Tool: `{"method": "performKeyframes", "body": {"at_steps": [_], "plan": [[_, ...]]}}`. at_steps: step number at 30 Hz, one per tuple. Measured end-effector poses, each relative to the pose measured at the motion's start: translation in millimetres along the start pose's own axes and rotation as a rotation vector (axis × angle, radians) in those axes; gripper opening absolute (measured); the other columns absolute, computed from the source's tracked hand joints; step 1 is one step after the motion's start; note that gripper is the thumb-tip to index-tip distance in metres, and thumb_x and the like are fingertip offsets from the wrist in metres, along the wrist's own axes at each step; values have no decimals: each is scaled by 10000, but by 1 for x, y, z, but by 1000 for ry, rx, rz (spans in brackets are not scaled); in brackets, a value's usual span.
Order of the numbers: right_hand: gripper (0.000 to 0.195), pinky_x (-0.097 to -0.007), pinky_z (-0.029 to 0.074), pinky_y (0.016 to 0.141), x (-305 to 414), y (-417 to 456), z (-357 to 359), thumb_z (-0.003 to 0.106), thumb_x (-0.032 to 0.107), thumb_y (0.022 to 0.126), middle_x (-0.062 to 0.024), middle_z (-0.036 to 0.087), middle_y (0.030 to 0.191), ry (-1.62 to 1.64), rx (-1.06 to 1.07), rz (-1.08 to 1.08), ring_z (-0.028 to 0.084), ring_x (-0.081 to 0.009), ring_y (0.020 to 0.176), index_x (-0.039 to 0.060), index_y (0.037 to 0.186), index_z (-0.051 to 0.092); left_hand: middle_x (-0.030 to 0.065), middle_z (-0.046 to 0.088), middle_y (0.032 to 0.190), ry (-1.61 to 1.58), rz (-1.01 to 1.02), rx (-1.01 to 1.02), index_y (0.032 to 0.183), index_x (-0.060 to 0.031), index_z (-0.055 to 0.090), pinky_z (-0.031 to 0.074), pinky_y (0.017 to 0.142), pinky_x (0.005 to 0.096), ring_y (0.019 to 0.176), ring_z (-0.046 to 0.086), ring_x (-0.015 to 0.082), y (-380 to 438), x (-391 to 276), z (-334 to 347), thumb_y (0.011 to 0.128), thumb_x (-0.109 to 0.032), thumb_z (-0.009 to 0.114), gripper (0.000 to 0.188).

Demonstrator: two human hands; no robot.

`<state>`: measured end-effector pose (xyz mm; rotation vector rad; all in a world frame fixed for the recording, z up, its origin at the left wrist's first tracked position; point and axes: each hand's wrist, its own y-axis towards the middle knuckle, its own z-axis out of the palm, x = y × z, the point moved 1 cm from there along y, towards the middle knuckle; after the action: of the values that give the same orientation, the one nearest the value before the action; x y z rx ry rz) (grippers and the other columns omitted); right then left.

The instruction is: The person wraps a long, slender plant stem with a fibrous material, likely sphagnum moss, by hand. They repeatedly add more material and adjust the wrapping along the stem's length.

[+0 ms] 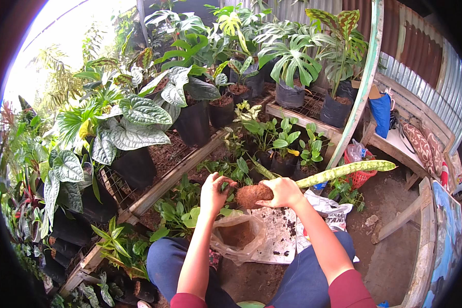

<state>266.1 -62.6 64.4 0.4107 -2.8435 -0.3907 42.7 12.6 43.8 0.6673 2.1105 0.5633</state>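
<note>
A sansevieria with a long mottled leaf (346,172) lies on its side in the air, its leaf pointing right. My right hand (283,192) grips it at the base, around the fibrous brown root ball (250,196). Just left of the root ball, my left hand (217,190) is raised with its fingers curled and apart, dark soil on the fingertips. Below both hands an open clear plastic bag (240,235) holds brown potting fibre. It stands beside a white board (273,256) strewn with dark crumbs of soil.
Potted plants in black bags crowd the wire-mesh benches with wooden rails (177,175) at left and ahead. A printed sack (329,208) lies right of the board. Farther right are a red plastic basket (360,179), a slanting pole (356,104) and a wooden frame (427,231).
</note>
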Motion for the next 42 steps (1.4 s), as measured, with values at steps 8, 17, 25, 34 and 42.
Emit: {"method": "performKeyframes", "body": {"at_steps": [8, 17, 25, 34, 42], "plan": [[651, -387, 528, 684, 16, -5, 0, 704, 619, 625, -168, 660, 763, 151, -2, -37, 654, -319, 719, 94, 1009, 667, 153, 632, 942, -247, -103, 122, 846, -46, 693, 471, 830, 355, 988, 606, 248, 0, 6, -1, 741, -136, 746, 148], [666, -384, 523, 697, 24, -6, -8, 726, 594, 614, -194, 660, 788, 328, -87, -40, 650, -336, 744, 71, 1021, 669, -1, 634, 736, -659, -325, 120, 787, -6, 645, 434, 634, 220, 696, 554, 48, -1, 20, 3, 783, -96, 726, 121], [614, -336, 525, 744, 24, -9, -20, 789, 437, 659, -170, 682, 896, 592, -143, 16, 678, -253, 825, -8, 1049, 628, 46, 649, 947, -946, -379, 388, 964, 10, 615, 485, 809, 279, 854, 599, 125, -15, 22, 28, 753, 14, 601, 212], [680, -346, 439, 924, -9, -1, 17, 756, 370, 728, -215, 609, 1123, 812, -328, 305, 594, -246, 1050, -91, 1163, 510, 165, 637, 917, 50, 25, 337, 969, -54, 607, 497, 707, 401, 838, 608, 347, -28, -30, 25, 879, -223, 527, 208], [566, -360, 432, 942, -16, 1, 24, 718, 202, 710, -215, 596, 1132, 750, -296, 265, 566, -306, 1099, -20, 1173, 480, 159, 645, 923, 155, 171, 437, 1065, -54, 596, 507, 734, 403, 859, 626, 323, -37, -35, 31, 766, -97, 551, 306]]}}
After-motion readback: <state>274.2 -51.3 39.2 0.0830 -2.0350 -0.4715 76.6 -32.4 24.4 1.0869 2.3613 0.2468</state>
